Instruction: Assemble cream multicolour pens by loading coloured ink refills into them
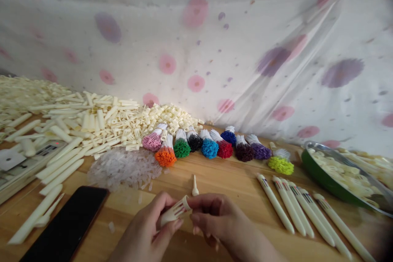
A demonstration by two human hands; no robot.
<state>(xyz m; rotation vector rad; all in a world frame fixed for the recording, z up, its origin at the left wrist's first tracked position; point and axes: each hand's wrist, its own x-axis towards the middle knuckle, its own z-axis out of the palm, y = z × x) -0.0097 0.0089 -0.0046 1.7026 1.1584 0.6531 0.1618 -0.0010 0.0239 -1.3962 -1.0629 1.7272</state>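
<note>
My left hand [149, 225] is closed around a short cream multicolour-pen barrel [175, 212] with slots in its side, its open end tilted up to the right. My right hand [219, 217] is beside that end, fingers bent together in a pinch, a fingertip at the rim. Whatever lies between those fingers is too hidden and blurred to make out. Just beyond the hands, a small cream pointed piece [194, 188] stands upright on the wooden table [239, 188]. Further back are bundled refills with coloured ends, such as an orange bundle [166, 153] and a green bundle [181, 143].
A dark phone [66, 223] lies at left, near a heap of clear small tubes [124, 168]. Cream pen parts [101, 118] pile up behind. Several multicolour pens [302, 208] lie at right, before a green bowl [322, 180] of parts. A flowered sheet [196, 49] hangs behind.
</note>
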